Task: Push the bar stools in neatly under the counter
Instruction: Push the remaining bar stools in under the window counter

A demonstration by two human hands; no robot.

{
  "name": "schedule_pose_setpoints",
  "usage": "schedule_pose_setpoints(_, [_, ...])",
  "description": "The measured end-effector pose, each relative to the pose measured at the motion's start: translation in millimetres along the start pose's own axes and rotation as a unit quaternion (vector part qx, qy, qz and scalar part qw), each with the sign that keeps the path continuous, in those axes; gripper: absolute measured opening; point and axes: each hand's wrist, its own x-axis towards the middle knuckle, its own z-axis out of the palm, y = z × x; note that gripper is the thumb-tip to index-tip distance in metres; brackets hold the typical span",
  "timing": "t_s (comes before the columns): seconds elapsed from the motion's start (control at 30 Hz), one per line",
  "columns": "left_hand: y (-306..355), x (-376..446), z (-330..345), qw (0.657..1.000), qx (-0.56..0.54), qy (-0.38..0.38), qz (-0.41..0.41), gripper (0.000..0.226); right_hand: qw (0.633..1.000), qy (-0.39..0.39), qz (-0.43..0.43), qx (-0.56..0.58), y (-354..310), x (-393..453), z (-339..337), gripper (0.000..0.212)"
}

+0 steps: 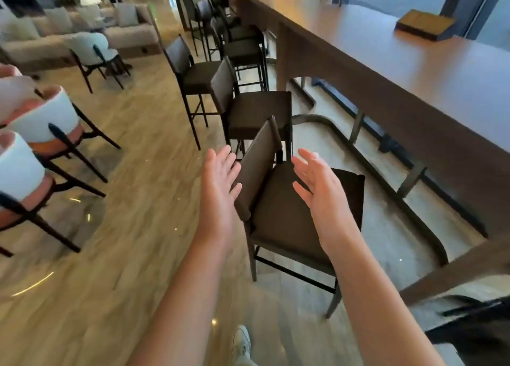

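Observation:
A dark brown bar stool (278,214) stands in front of me, out from the long wooden counter (414,70) on the right. Its backrest faces left. My left hand (220,183) is stretched out with straight fingers just left of the backrest, close to it or touching its edge. Over the seat hovers my right hand (320,186), fingers spread, holding nothing. Beyond it a second stool (256,111) and a third stool (193,76) stand away from the counter in a row. Several more stools (237,34) sit further back.
A metal footrail (358,145) runs along the counter's base. White and orange lounge chairs (41,122) stand at the left on the wooden floor, and a beige sofa (82,37) sits at the far left. A flat wooden box (422,24) lies on the counter. My shoe (241,343) shows below.

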Motion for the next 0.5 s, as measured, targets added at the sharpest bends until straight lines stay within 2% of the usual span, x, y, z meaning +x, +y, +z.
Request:
schedule_pose_setpoints(0.23, [21, 23, -100, 0.998, 0.002, 0.06, 0.03, 0.061, 0.997, -0.07, 0.02, -0.015, 14, 13, 101, 0.041])
schedule_pose_setpoints(0.4, [40, 62, -167, 0.997, 0.026, 0.057, 0.044, 0.076, 0.997, -0.069, 0.016, -0.012, 17, 36, 184, 0.045])
schedule_pose_setpoints(0.5, [47, 87, -210, 0.997, 0.027, 0.048, 0.049, 0.071, 0.997, -0.075, 0.005, -0.014, 28, 46, 234, 0.043])
